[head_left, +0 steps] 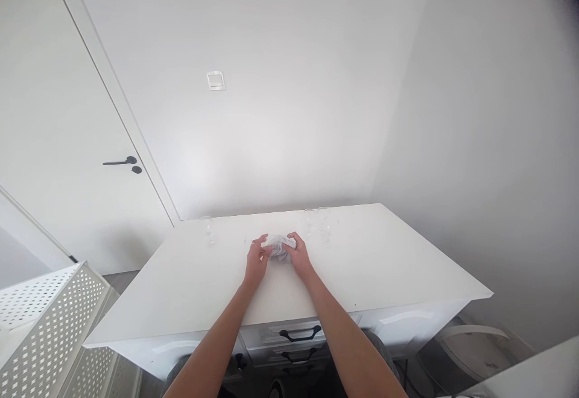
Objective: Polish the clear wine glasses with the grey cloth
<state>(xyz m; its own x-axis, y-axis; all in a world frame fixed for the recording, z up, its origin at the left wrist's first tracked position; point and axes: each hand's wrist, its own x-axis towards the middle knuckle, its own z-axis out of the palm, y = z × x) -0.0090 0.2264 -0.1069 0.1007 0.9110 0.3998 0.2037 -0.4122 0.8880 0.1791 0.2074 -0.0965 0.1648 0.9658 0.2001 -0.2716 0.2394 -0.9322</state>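
Observation:
Above the middle of the white cabinet top (194,289), both hands meet around a crumpled pale grey cloth (281,249). My right hand (299,254) is closed on the cloth, its thumb pressed into the folds. Beside the cloth, my left hand (257,259) curls its fingers around what looks like a clear wine glass, whose outline barely shows and is partly covered by the cloth. Toward the back right edge stand two clear stemmed glasses, a nearer-centre glass (309,217) and a right-hand glass (324,219). Another stemmed glass (207,227) stands at the back left.
Black-handled drawers (300,333) face me under the top. A white perforated rack (67,313) is at lower left, near a door with a black handle (120,161). A rounded bin-like object (474,353) sits at lower right. The wall carries a switch (216,81).

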